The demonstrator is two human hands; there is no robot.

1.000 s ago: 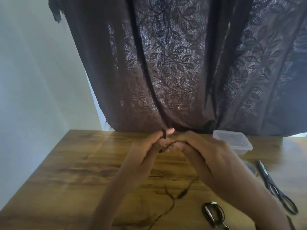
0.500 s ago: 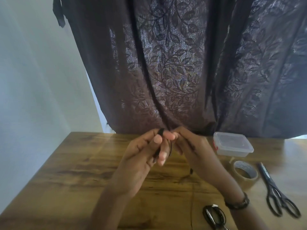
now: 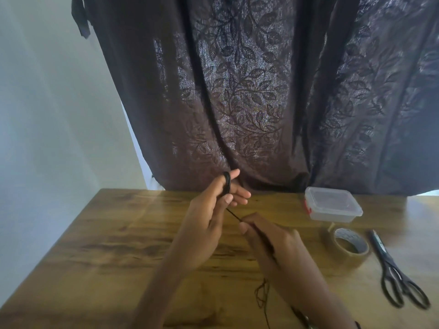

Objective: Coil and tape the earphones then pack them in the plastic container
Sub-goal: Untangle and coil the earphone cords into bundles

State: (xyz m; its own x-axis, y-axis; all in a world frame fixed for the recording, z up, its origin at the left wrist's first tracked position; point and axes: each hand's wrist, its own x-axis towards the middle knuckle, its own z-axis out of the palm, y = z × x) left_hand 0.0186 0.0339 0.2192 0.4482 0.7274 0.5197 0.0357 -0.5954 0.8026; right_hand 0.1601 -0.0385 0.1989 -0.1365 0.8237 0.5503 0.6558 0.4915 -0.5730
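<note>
Left hand (image 3: 209, 219): raised above the table, forearm coming up from the lower edge; index and middle fingers stretched out toward the curtain; black earphone cable (image 3: 226, 184) looped several times around those two fingers; thumb pressed against the side of the loops; remaining fingers bent loosely beneath.
Right hand (image 3: 273, 241): lower and nearer the camera, back turned up; thumb and index fingertip pinching the cable's free run just below the left hand; other fingers curled in; dark band at the wrist, cut off by the lower edge.
Earphone cable: one; coil on the left fingers, a short taut stretch from coil to right-hand pinch, the rest trailing under the right palm and dangling in a loose tangle (image 3: 262, 295) over the table near the lower edge; earbuds and plug not made out.
Plastic container (image 3: 332, 206): one; clear, rectangular, lid on, red clip on its left side; on the table at the far right, well apart from both hands.
Tape roll (image 3: 350, 245): one; brown, lying flat just in front of the container, a short free end toward the container.
Scissors (image 3: 396, 274): one pair; black, closed, lying right of the tape roll, tips toward the curtain.
Table (image 3: 107, 245): one; wooden, dark grain.
Curtain (image 3: 249, 91): dark, leaf-patterned, hanging behind the table's far edge.
Wall (image 3: 47, 115): pale, at left.
</note>
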